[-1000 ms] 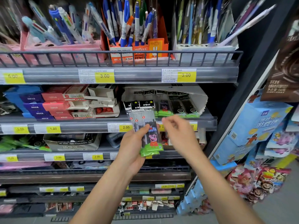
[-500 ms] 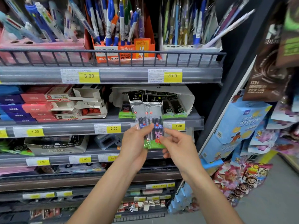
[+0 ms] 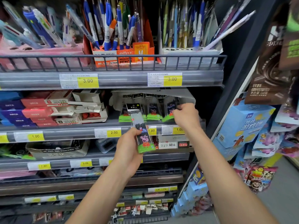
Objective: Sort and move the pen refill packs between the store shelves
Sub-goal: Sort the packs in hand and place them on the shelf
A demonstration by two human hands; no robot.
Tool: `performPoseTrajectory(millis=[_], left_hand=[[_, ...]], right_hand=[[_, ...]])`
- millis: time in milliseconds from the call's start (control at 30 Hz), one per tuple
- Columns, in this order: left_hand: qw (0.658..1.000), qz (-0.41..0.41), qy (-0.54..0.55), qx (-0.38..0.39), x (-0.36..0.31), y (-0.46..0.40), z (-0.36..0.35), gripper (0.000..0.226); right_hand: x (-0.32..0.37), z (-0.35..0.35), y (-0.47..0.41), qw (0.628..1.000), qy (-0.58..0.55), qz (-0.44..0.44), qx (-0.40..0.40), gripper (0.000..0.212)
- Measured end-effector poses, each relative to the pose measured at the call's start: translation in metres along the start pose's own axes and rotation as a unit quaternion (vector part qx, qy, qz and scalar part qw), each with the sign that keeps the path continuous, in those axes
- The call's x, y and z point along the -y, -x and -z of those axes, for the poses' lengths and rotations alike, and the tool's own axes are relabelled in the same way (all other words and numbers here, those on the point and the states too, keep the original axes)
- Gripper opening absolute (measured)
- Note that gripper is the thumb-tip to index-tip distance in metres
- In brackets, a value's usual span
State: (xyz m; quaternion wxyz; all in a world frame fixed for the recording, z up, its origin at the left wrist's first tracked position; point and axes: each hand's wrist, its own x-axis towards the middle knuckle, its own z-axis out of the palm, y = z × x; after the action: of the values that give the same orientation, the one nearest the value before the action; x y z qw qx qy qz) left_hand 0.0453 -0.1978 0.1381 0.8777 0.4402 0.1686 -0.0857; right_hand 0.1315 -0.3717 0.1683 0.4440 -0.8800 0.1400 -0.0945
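Straight ahead, a person faces store shelves. Their left hand [image 3: 129, 147] holds one refill pack [image 3: 142, 131] upright in front of the middle shelf [image 3: 64, 135], fingers [image 3: 137, 131] curled round its lower half; the pack has a black header, dark refills and a cartoon pig on a green base. Farther right, the right hand [image 3: 186, 117] reaches into the white box [image 3: 186, 97] on that shelf, fingers curled and pinching the rightmost pack [image 3: 169, 110] of a row [image 3: 152, 112] standing there. Left of the box sit red and blue cartons [image 3: 29, 110]. Above, the top shelf [image 3: 129, 80] carries pens [image 3: 116, 26] in holders. Yellow price tags [image 3: 88, 80] line the shelf edges. Snack bags [image 3: 267, 75] hang at far right.
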Motion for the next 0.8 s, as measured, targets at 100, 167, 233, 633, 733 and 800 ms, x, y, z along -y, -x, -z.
performPoseTrajectory(millis=[100,167,233,633,733,800], left_hand=[[1.0,-0.011,-0.023,0.013,0.0,-0.003,0.0,0.023],[0.998,-0.035,-0.057,0.016,0.0,-0.006,0.0,0.013],[0.993,-0.055,-0.107,0.021,-0.001,-0.007,0.001,0.008],[0.942,-0.177,-0.282,0.042,-0.006,-0.046,-0.046,0.031],[0.908,-0.226,-0.35,0.045,-0.006,-0.066,-0.077,0.017],[0.816,-0.298,-0.494,0.041,-0.007,-0.078,-0.089,0.013]], right_hand=[[0.008,-0.006,-0.009,0.996,0.08,0.013,0.021,0.016],[0.01,-0.01,-0.013,0.992,0.121,0.019,0.019,0.016],[0.01,-0.012,-0.014,0.988,0.155,0.026,0.007,0.014],[-0.047,0.006,0.061,0.947,-0.32,0.017,-0.013,0.013],[-0.053,0.009,0.054,0.901,-0.433,-0.027,-0.002,0.015],[-0.052,0.009,0.036,0.901,-0.43,-0.04,-0.032,0.016]])
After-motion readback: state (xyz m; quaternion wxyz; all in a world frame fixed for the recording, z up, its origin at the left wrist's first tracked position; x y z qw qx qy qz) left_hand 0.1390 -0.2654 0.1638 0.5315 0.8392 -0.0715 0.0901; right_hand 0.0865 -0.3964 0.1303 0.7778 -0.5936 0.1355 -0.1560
